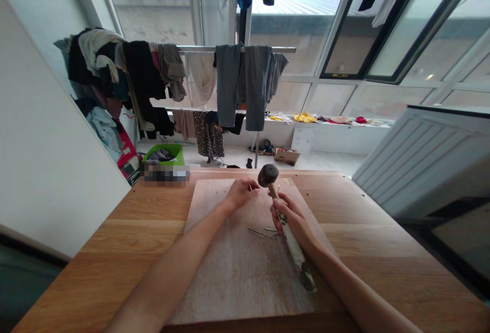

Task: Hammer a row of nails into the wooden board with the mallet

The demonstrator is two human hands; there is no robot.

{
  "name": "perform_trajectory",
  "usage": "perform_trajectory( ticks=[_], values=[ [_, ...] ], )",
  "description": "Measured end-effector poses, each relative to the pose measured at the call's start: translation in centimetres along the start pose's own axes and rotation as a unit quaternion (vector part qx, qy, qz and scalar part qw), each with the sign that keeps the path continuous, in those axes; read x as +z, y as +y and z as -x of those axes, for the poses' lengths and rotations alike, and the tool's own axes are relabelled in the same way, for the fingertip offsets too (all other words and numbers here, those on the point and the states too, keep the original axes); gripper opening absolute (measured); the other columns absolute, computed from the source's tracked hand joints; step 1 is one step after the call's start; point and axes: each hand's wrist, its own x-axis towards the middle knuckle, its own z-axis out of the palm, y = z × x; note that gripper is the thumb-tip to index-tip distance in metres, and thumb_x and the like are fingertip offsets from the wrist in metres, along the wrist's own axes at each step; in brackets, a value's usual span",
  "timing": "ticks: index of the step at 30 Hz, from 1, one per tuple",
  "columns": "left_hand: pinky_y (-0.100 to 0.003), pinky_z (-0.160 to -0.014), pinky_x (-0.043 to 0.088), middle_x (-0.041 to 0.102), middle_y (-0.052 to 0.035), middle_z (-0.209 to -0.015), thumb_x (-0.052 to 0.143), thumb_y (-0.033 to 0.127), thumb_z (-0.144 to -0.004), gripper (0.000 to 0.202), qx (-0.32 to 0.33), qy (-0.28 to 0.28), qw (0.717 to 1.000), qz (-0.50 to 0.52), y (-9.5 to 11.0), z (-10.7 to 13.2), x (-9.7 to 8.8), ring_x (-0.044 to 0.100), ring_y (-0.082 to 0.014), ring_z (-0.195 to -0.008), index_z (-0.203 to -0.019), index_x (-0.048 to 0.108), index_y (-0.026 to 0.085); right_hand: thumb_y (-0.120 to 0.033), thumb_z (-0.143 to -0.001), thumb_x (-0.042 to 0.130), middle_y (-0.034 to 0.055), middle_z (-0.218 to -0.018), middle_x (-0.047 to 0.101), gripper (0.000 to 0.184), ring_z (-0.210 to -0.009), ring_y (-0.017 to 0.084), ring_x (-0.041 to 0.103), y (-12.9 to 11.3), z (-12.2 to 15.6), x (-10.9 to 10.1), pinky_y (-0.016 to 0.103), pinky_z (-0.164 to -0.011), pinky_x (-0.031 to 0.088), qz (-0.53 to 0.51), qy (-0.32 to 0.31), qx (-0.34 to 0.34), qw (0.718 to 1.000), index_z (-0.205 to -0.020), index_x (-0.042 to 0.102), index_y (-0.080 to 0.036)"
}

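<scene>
My right hand [290, 215] is wrapped round the handle of a mallet [293, 248]. Its dark, rounded head [268, 174] points up and away from me, above the far part of a wooden board [237, 277]. Near the board's far edge, my left hand [244, 193] is closed, thumb and fingertips pinched about a thin pale bit that looks like a nail [250, 187]. Just beyond the mallet handle, another nail [279, 188] stands up from the board. Several loose nails [262, 233] lie on the board's middle, partly hidden by my right hand and the handle.
The board lies on a wooden table [133, 236]. Past its far edge are a green basin [179, 155] with cloth in it, a cardboard box [287, 156] and a rack of hanging clothes [226, 88]. White panels [53, 118] stand at the left, and a white ribbed unit [413, 144] at the right.
</scene>
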Motion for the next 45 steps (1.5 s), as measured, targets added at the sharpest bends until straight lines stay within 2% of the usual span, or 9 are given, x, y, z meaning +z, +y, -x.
perform_trajectory(
  ticks=[20, 30, 34, 36, 38, 40, 42, 43, 45],
  values=[
    [-0.022, -0.063, 0.044, 0.073, -0.0024, -0.076, 0.063, 0.009, -0.076, 0.018, 0.005, -0.016, 1.000, -0.014, 0.0, 0.0, -0.2, 0.057, -0.0112, -0.065, -0.084, 0.077, 0.016, -0.052, -0.081, 0.065, -0.0049, -0.065, 0.056, 0.034, -0.040, 0.010, 0.046, 0.6, -0.1, -0.3, 0.023, -0.033, 0.035, 0.008, -0.007, 0.016, 1.000, -0.094, 0.055, -0.022],
    [-0.021, -0.063, 0.043, 0.068, -0.0001, -0.072, 0.062, 0.007, -0.074, 0.018, 0.008, -0.019, 0.999, -0.037, 0.1, 0.0, -0.2, 0.056, -0.0112, -0.064, -0.083, 0.075, 0.016, -0.054, -0.081, 0.065, -0.0045, -0.064, 0.056, 0.037, -0.040, 0.010, 0.047, 0.7, -0.3, -0.4, 0.023, -0.033, 0.035, 0.026, -0.001, 0.020, 0.999, -0.096, 0.056, -0.021],
    [-0.022, -0.060, 0.042, 0.061, 0.0002, -0.074, 0.067, 0.017, -0.076, 0.006, 0.018, -0.003, 0.998, -0.058, 0.4, 0.3, -0.3, 0.053, -0.0111, -0.063, -0.081, 0.068, 0.015, -0.055, -0.080, 0.065, -0.0046, -0.063, 0.055, 0.037, -0.039, 0.009, 0.047, 0.2, -0.1, -0.3, 0.022, -0.034, 0.035, 0.022, 0.004, 0.011, 1.000, -0.090, 0.056, -0.021],
    [-0.024, -0.061, 0.042, 0.060, -0.0012, -0.081, 0.069, 0.022, -0.075, 0.010, 0.032, 0.012, 0.996, -0.078, 1.2, 0.6, -0.7, 0.052, -0.0121, -0.065, -0.081, 0.064, 0.015, -0.054, -0.081, 0.065, -0.0048, -0.063, 0.054, 0.036, -0.039, 0.009, 0.047, -0.2, 0.1, -0.4, 0.022, -0.033, 0.034, 0.013, 0.014, 0.003, 1.000, -0.090, 0.056, -0.021],
    [-0.025, -0.062, 0.042, 0.059, -0.0022, -0.084, 0.069, 0.022, -0.074, 0.011, 0.060, -0.023, 0.993, -0.101, 2.7, 0.9, -1.2, 0.053, -0.0138, -0.069, -0.081, 0.062, 0.016, -0.053, -0.082, 0.065, -0.0051, -0.064, 0.054, 0.035, -0.039, 0.009, 0.046, -0.6, 0.3, -0.4, 0.022, -0.033, 0.033, 0.000, 0.025, -0.008, 1.000, -0.094, 0.056, -0.021],
    [-0.025, -0.060, 0.041, 0.060, -0.0018, -0.081, 0.070, 0.022, -0.072, 0.009, 0.092, -0.131, 0.981, -0.114, 4.5, 1.4, -1.6, 0.054, -0.0152, -0.069, -0.077, 0.063, 0.018, -0.051, -0.082, 0.065, -0.0056, -0.062, 0.053, 0.036, -0.039, 0.009, 0.045, -0.9, 0.4, -0.6, 0.022, -0.033, 0.032, -0.010, 0.037, -0.019, 0.999, -0.099, 0.057, -0.021],
    [-0.026, -0.055, 0.038, 0.060, -0.0011, -0.075, 0.074, 0.025, -0.068, 0.011, 0.111, -0.246, 0.954, -0.132, 6.2, 1.9, -1.7, 0.053, -0.0155, -0.063, -0.071, 0.064, 0.020, -0.050, -0.081, 0.065, -0.0060, -0.060, 0.052, 0.039, -0.038, 0.009, 0.044, -1.0, 0.4, -0.7, 0.022, -0.032, 0.031, -0.015, 0.047, -0.026, 0.998, -0.104, 0.057, -0.021],
    [-0.027, -0.053, 0.036, 0.060, -0.0012, -0.073, 0.076, 0.027, -0.066, 0.013, 0.114, -0.284, 0.940, -0.149, 6.9, 2.1, -1.6, 0.052, -0.0153, -0.059, -0.068, 0.064, 0.021, -0.050, -0.080, 0.065, -0.0061, -0.060, 0.052, 0.040, -0.038, 0.009, 0.044, -1.0, 0.3, -0.8, 0.022, -0.032, 0.031, -0.017, 0.051, -0.027, 0.998, -0.106, 0.057, -0.021],
    [-0.029, -0.050, 0.034, 0.060, -0.0025, -0.073, 0.079, 0.028, -0.063, 0.016, 0.120, -0.316, 0.921, -0.195, 7.8, 2.5, -1.1, 0.049, -0.0150, -0.055, -0.064, 0.065, 0.021, -0.051, -0.080, 0.065, -0.0061, -0.059, 0.052, 0.041, -0.037, 0.009, 0.043, -0.9, 0.3, -0.9, 0.023, -0.032, 0.030, -0.016, 0.052, -0.026, 0.998, -0.108, 0.057, -0.021]
  ],
)
